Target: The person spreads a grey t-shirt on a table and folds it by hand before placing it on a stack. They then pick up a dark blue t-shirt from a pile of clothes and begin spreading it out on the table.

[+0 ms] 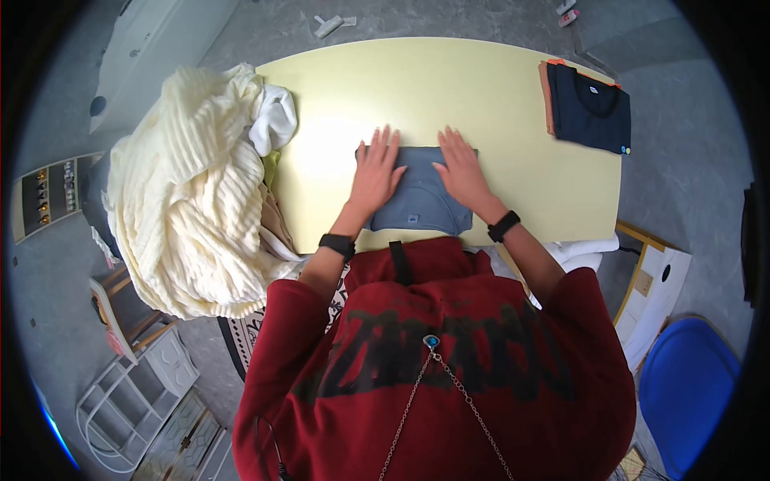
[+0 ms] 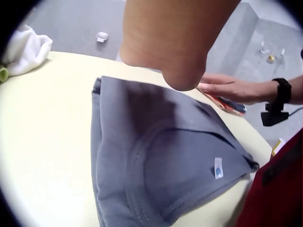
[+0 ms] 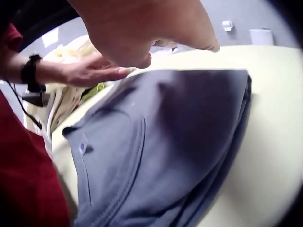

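A blue-grey shirt [image 1: 417,192], folded into a compact rectangle, lies on the pale yellow table [image 1: 337,104] near its front edge, neckline toward the person. Its small neck label [image 2: 218,168] shows in both wrist views. The left hand [image 1: 375,170] lies over the shirt's left side, palm down, fingers straight and pointing to the far edge. On the opposite side, the right hand [image 1: 463,172] is over the shirt's upper right corner with fingers extended. In the right wrist view the right hand [image 3: 147,28] appears close above the cloth and casts a shadow on it.
A large heap of cream knit fabric [image 1: 192,192] covers the table's left end, with a white cloth [image 1: 275,120] beside it. Folded dark navy shirts [image 1: 589,108] are stacked at the far right corner. A blue chair [image 1: 690,393] stands on the floor at right.
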A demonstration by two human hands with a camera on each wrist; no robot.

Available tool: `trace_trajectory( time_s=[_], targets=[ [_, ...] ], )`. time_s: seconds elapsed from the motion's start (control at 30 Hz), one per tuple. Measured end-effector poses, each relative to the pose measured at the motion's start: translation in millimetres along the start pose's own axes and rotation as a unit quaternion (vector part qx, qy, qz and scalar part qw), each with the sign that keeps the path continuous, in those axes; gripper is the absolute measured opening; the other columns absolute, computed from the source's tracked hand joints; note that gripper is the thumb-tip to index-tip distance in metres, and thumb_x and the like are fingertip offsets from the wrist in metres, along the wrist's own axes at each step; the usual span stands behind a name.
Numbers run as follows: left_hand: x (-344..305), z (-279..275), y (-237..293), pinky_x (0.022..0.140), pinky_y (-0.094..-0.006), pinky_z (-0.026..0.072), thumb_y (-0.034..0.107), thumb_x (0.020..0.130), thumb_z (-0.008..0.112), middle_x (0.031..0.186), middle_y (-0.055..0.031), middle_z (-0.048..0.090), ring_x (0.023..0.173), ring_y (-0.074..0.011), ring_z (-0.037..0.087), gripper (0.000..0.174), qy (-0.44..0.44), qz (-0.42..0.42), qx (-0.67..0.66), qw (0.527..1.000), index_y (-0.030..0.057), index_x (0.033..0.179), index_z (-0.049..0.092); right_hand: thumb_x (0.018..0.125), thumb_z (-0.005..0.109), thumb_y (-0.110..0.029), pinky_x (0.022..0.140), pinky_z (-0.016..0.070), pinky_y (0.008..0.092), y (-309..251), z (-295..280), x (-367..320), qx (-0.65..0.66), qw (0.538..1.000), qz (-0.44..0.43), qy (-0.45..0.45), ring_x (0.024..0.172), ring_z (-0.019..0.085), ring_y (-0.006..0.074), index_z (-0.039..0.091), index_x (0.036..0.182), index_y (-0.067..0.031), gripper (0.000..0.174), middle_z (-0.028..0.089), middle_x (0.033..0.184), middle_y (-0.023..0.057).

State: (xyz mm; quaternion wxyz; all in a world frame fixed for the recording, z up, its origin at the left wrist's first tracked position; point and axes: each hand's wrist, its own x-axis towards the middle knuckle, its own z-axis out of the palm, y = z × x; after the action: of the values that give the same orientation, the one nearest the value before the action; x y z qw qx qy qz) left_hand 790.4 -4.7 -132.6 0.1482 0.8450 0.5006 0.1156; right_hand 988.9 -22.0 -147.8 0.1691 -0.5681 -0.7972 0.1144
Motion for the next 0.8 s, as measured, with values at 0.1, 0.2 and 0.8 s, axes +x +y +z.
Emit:
trace_trajectory(
  time_s=[0.1, 0.2, 0.8],
  targets=[
    [-2, 30, -2, 0.099, -0.0472, 0.0151, 0.031, 0.082, 0.044, 0.135, -0.0122, 0.019, 0.125, -0.0278, 0.018, 0.059, -0.029, 0.035, 0.062, 0.997, 0.0083, 0.130, 0.021, 0.082, 0.045, -0.032, 0.101, 0.0136, 0.0439, -11, 20, -2, -0.054, 0.993, -0.011, -0.102, 0.126, 0.014, 0.0265, 0.019, 0.130, -0.0056, 0.061, 0.016, 0.136, 0.0100],
    [-6, 42, -8, 0.100, -0.0471, 0.0126, 0.038, 0.082, 0.040, 0.137, -0.0087, 0.015, 0.126, -0.0260, 0.014, 0.059, -0.068, 0.030, 0.124, 0.989, 0.0125, 0.132, 0.019, 0.082, 0.043, -0.037, 0.101, 0.0117, 0.0442, -8, 33, -9, -0.055, 0.992, -0.002, -0.116, 0.126, 0.014, 0.0251, 0.020, 0.130, -0.0065, 0.062, 0.016, 0.137, 0.0094],
    [-23, 38, -34, 0.101, -0.0444, 0.0093, 0.051, 0.080, 0.036, 0.138, -0.0116, 0.010, 0.127, -0.0243, 0.010, 0.074, -0.060, -0.050, 0.074, 0.994, 0.0030, 0.132, 0.011, 0.083, 0.040, -0.039, 0.102, 0.0104, 0.0409, 21, 32, -31, -0.034, 0.993, 0.077, -0.082, 0.127, 0.011, 0.0249, 0.017, 0.130, -0.0015, 0.064, 0.015, 0.136, 0.0145]
  ],
)
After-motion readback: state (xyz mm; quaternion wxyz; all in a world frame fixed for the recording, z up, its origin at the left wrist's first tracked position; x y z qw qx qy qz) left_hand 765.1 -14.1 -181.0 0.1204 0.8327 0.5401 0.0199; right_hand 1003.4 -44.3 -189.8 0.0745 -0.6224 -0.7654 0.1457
